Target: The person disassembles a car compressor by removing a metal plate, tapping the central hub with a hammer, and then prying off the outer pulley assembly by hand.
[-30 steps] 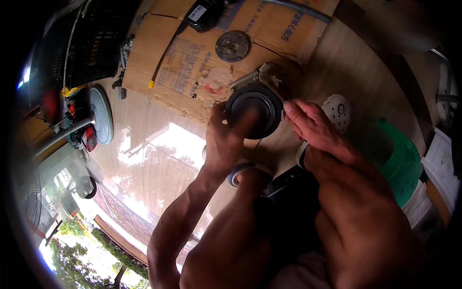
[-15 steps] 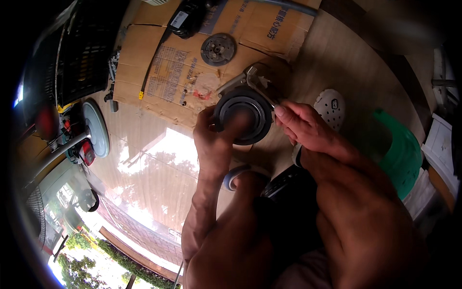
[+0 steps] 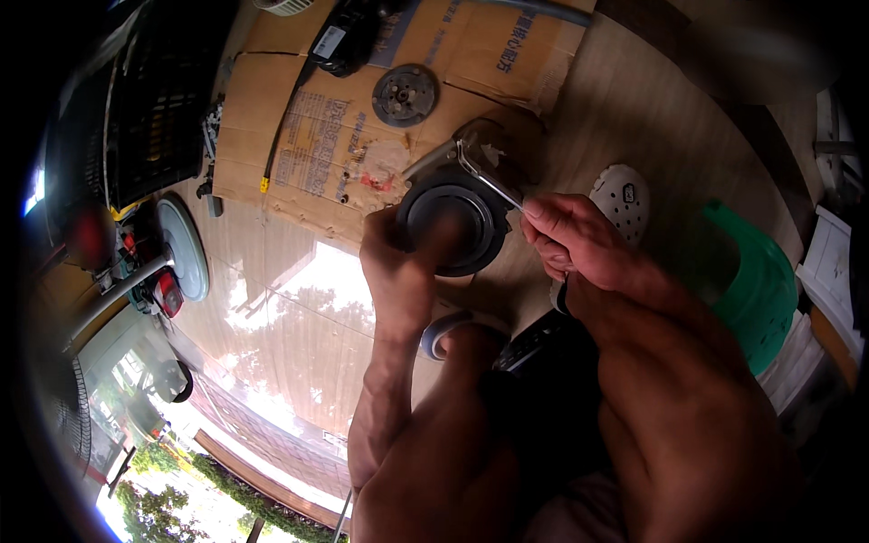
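Note:
A black ring-shaped pulley [image 3: 489,237] rests in front of me at the near edge of the cardboard, its grooved face turned up. My left hand [image 3: 396,276] is closed on its left rim, with a blurred finger or thumb reaching over its centre. In my right hand [image 3: 579,237] is a thin, shiny metal tool [image 3: 496,185], its bent end pointing up and left over the pulley's far side. Whether that tip touches the metal part [image 3: 484,145] behind the pulley, I cannot tell. My fingers hide the tool's handle.
A round clutch plate [image 3: 405,95] lies on the flattened cardboard [image 3: 317,172], near a black device [image 3: 339,50] and a dark cable with a yellow tip [image 3: 264,185]. A white clog [image 3: 617,201] and a green plastic item [image 3: 760,299] are right; a black crate [image 3: 163,100] stands left.
My right hand has shifted slightly right and down, and more of the tool's shiny shaft shows. My left hand stays on the pulley. The whole view has moved a little.

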A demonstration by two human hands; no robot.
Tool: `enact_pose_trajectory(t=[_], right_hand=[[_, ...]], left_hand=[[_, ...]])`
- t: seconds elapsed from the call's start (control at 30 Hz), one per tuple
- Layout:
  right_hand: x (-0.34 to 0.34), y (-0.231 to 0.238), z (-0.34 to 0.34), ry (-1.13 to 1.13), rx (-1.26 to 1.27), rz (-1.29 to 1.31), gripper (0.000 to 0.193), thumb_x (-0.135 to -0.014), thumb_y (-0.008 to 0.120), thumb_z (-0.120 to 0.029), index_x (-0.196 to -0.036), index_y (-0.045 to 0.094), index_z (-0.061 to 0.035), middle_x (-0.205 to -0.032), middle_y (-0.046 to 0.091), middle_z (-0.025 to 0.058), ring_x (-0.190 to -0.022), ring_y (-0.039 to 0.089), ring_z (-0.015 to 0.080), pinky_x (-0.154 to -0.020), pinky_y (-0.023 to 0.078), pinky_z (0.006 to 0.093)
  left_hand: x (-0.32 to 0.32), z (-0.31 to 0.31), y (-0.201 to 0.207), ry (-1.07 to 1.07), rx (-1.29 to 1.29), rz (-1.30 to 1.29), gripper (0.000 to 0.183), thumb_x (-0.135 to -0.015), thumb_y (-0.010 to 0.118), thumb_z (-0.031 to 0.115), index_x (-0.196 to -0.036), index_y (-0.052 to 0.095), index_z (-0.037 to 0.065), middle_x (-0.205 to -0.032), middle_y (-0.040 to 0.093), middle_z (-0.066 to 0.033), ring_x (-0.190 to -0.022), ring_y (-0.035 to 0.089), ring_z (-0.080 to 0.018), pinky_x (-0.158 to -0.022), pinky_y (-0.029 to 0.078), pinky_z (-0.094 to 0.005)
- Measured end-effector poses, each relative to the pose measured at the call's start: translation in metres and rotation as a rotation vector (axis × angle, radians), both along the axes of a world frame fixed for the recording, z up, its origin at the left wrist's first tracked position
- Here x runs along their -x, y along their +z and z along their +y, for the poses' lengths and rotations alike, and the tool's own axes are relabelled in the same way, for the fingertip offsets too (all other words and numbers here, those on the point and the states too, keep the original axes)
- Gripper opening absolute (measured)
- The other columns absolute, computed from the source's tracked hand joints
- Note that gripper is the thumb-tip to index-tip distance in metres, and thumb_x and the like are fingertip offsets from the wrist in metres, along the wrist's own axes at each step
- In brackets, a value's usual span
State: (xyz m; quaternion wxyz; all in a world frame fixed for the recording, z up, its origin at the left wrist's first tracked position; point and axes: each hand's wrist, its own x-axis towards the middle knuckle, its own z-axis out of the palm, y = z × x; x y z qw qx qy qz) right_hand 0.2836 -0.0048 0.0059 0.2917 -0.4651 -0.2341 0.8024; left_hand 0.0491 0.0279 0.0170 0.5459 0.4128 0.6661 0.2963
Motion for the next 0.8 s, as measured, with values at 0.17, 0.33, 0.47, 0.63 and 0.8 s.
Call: enact_pose_trajectory(t=[0.17,0.33,0.47,0.63,0.8], right_hand=[[-0.005,-0.016,0.003,-0.462,0.256,0.023,0.039,-0.109,0.047,-0.045,-0.091,0.054,-0.0109,-0.060,0.037,-0.0062,-0.047,0.033,0.0070,-0.049,0.036,0.0280],[-0.001,-0.005,0.000,-0.320,0.135,-0.128,0.040,-0.109,0.047,-0.045,-0.092,0.054,-0.0094,-0.061,0.038,-0.0061,-0.049,0.034,0.0057,-0.049,0.036,0.0264],[0.004,0.006,0.003,0.109,-0.118,-0.110,0.040,-0.110,0.046,-0.043,-0.092,0.053,-0.0079,-0.062,0.038,-0.0062,-0.050,0.034,0.0046,-0.049,0.035,0.0244],[0.005,-0.014,0.008,-0.490,0.097,-0.051,0.038,-0.110,0.045,-0.044,-0.095,0.052,-0.0100,-0.062,0.037,-0.0059,-0.047,0.032,0.0072,-0.050,0.037,0.0281],[0.010,0.005,-0.003,-0.192,0.065,-0.154,0.038,-0.110,0.046,-0.045,-0.095,0.052,-0.0098,-0.063,0.037,-0.0056,-0.047,0.032,0.0070,-0.050,0.037,0.0274]], left_hand=[[-0.002,0.000,0.004,-0.019,0.010,0.032,0.056,-0.078,0.087,0.023,-0.112,0.059,-0.013,-0.098,0.070,-0.0175,-0.088,0.067,-0.0198,-0.078,0.054,-0.0304],[-0.001,-0.001,0.003,-0.005,-0.004,0.001,0.056,-0.079,0.087,0.023,-0.112,0.060,-0.013,-0.100,0.070,-0.0180,-0.090,0.067,-0.0206,-0.079,0.054,-0.0306],[0.005,-0.004,-0.001,0.010,0.003,-0.005,0.060,-0.078,0.088,0.025,-0.115,0.060,-0.012,-0.102,0.070,-0.0183,-0.092,0.067,-0.0212,-0.080,0.054,-0.0308],[0.006,-0.006,-0.005,0.012,-0.020,-0.047,0.062,-0.078,0.089,0.026,-0.118,0.059,-0.012,-0.104,0.070,-0.0178,-0.092,0.067,-0.0210,-0.082,0.054,-0.0305],[0.000,-0.006,-0.001,0.023,-0.011,-0.075,0.062,-0.080,0.088,0.026,-0.120,0.060,-0.012,-0.104,0.070,-0.0178,-0.093,0.068,-0.0206,-0.081,0.054,-0.0304]])
